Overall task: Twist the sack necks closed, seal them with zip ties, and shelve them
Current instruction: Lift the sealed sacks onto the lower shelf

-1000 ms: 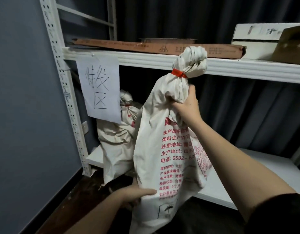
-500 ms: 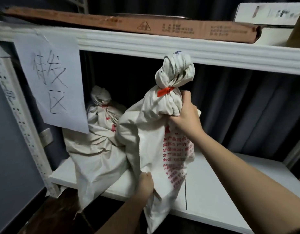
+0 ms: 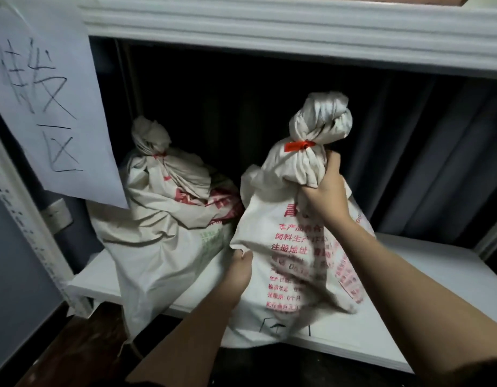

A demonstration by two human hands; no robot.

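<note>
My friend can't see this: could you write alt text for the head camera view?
Two hands, right hand at the neck and left hand at the side, set a red-tied white sack on a white shelf beside another tied sack.

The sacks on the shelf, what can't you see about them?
- Held sack: lower print is motion-blurred; its contents are closed in under the red zip tie.
- Rear sack: right side hidden behind the held sack.
- Left hand: fingertips tucked under sack fabric.
- Paper sign: cut off by the left edge.
</note>
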